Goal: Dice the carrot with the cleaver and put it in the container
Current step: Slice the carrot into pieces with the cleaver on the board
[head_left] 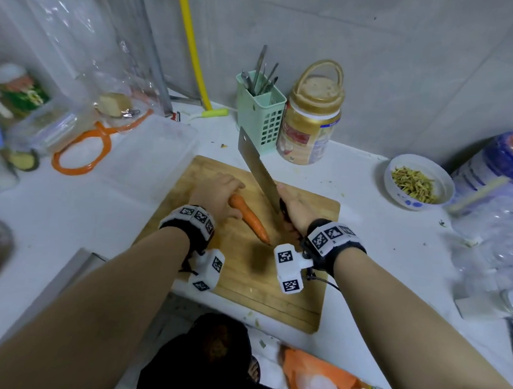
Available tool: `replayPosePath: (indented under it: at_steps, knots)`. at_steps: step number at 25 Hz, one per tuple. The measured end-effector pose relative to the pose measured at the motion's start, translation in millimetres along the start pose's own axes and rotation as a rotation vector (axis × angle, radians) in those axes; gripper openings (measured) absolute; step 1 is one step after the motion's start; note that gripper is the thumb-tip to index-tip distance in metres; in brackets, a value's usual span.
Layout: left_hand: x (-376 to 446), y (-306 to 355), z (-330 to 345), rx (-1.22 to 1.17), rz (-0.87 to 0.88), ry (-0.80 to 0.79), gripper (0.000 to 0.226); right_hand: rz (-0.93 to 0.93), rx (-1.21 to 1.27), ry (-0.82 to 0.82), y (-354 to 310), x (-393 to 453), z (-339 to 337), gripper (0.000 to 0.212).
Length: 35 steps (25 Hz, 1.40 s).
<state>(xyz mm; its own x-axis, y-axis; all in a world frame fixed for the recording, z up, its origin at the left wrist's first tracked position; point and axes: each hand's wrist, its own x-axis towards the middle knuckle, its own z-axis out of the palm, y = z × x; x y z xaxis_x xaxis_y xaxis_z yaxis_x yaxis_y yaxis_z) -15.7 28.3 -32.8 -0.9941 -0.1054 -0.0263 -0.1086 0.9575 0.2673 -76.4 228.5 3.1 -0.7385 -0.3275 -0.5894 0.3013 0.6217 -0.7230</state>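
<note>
I am gripping the handle of the cleaver in my right hand, blade raised off the cutting board and angled toward its far edge. My left hand is curling over the thick end of the carrot, pinning it near the board's centre. The carrot is lying whole, tip pointing toward the board's near edge; no cut is showing yet. A clear container is sitting just beside the board's far-left corner, holding no pieces that I can see. By my judgement, all dicing and the transfer are outstanding.
</note>
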Motion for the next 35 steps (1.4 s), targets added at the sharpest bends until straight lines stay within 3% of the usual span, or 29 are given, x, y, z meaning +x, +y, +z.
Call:
replayPosePath:
  at_steps: [3, 6, 12, 23, 35]
  knots:
    - [-0.7, -10.3, 0.1, -0.229, -0.358, 0.047, 0.053, -0.009, -0.008, -0.017, -1.0, -0.3, 2.3, 0.065]
    - [-2.0, -11.9, 3.9, -0.432, -0.516, 0.015, 0.043, 0.004, -0.047, -0.051, -2.3, 1.8, 4.5, 0.072]
    - [4.6, 2.1, 5.8, -0.434, -0.475, -0.014, 0.035, 0.016, -0.055, -0.112, -10.3, 5.4, 6.2, 0.065]
    - [4.9, 6.6, 13.0, -0.542, -0.623, 0.025, 0.033, 0.100, -0.186, -0.159, -19.0, -13.5, 18.4, 0.071]
    - [1.4, 13.6, 5.2, -0.567, -0.640, 0.026, 0.024, 0.114, -0.230, -0.136, -23.0, -33.3, 19.5, 0.071]
